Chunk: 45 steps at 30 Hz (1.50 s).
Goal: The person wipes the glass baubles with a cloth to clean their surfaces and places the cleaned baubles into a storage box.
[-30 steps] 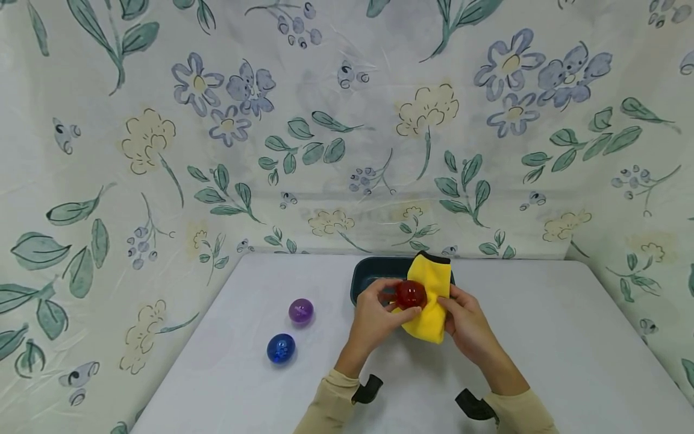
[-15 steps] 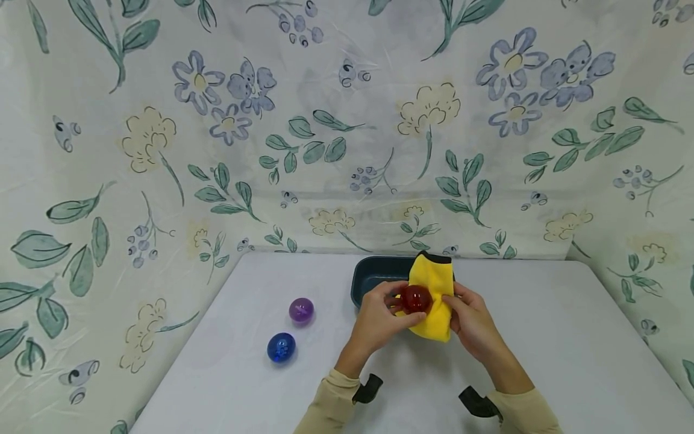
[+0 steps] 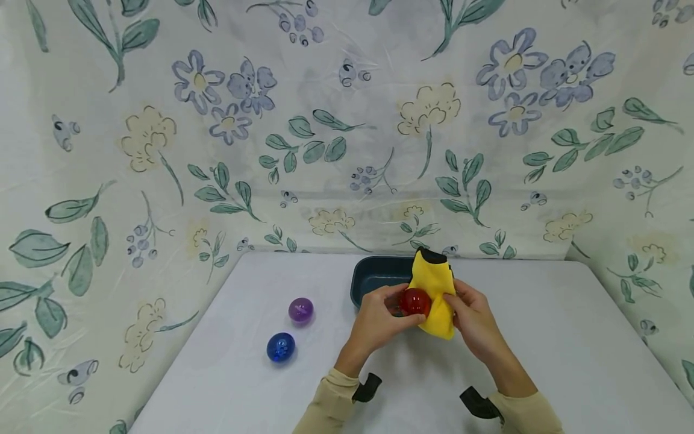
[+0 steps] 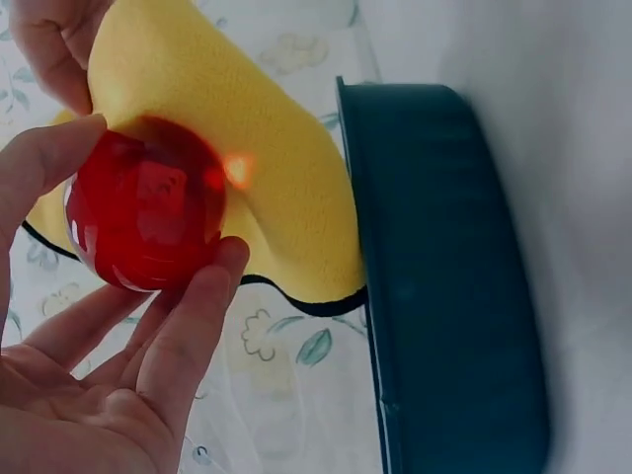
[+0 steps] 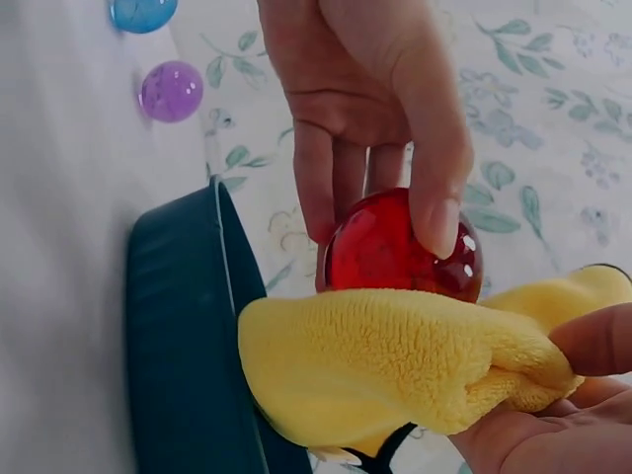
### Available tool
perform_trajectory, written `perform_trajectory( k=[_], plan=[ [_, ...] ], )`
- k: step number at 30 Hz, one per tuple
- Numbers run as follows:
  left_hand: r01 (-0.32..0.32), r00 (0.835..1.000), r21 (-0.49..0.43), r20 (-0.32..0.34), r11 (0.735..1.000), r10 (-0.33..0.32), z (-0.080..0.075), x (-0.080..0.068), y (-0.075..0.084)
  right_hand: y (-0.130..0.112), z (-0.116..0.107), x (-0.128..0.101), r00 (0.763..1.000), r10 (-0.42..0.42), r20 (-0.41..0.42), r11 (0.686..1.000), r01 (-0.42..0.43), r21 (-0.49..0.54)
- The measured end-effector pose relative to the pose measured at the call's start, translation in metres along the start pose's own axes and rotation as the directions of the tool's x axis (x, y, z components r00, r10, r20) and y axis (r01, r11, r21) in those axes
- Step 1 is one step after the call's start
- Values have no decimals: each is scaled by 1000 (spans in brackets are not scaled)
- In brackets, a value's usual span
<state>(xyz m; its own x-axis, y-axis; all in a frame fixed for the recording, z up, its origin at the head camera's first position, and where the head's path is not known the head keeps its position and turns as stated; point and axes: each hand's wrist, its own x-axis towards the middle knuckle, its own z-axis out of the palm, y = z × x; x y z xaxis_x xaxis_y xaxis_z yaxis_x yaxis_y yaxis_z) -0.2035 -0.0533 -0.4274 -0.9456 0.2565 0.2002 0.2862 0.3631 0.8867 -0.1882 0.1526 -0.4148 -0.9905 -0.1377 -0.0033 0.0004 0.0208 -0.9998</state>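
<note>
- The white table [image 3: 542, 337] carries everything, set against a flowered backdrop [image 3: 325, 120]; both hands work just above it at the near middle.
- A dark tub [image 3: 374, 277] stands on the table just behind the hands. From the head view no ball shows inside it, though the yellow cloth [image 3: 436, 289] covers part of it, so I cannot be sure.
- That cloth, black-edged, is bunched in the right hand [image 3: 472, 316], which grips it by curled fingers and thumb; in the right wrist view it is rolled into a thick fold pressed against the underside of the ball.
- The left hand [image 3: 379, 319] pinches the red ball [image 3: 414, 301] between thumb and fingertips [image 5: 439, 222], holding it up off the table and in front of the tub's near wall.
- Ball and cloth are touching, so my reading is that the red ball is mid-wipe: picked up and under the cloth, not yet put down anywhere.
- The purple ball [image 3: 300, 311] and the blue ball [image 3: 281, 348] lie on the table well to the left, apart from each other and from the hands, untouched; by that, two of the three are likely left to do.
- Both forearms come up from the bottom edge in beige sleeves [image 3: 331, 404], wrists angled inward so the hands meet.
</note>
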Motion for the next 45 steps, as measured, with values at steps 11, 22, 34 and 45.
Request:
perform_trajectory(
  k=[11,22,34,45],
  plan=[
    [48,997,-90,-55,995,-53,-4,4,-9,-1,9,-4,999,-51,-3,998,51,-41],
    [34,981,-183,-181,983,-68,-6,11,-17,-1,19,-8,996,-84,6,996,84,-38],
    [-4,957,-189,-285,982,-51,-3,12,-18,3,19,-6,998,-43,45,998,41,48],
    [-18,958,-233,-283,972,-50,-1,11,-14,5,18,-3,998,3,68,993,-11,120]
  ],
)
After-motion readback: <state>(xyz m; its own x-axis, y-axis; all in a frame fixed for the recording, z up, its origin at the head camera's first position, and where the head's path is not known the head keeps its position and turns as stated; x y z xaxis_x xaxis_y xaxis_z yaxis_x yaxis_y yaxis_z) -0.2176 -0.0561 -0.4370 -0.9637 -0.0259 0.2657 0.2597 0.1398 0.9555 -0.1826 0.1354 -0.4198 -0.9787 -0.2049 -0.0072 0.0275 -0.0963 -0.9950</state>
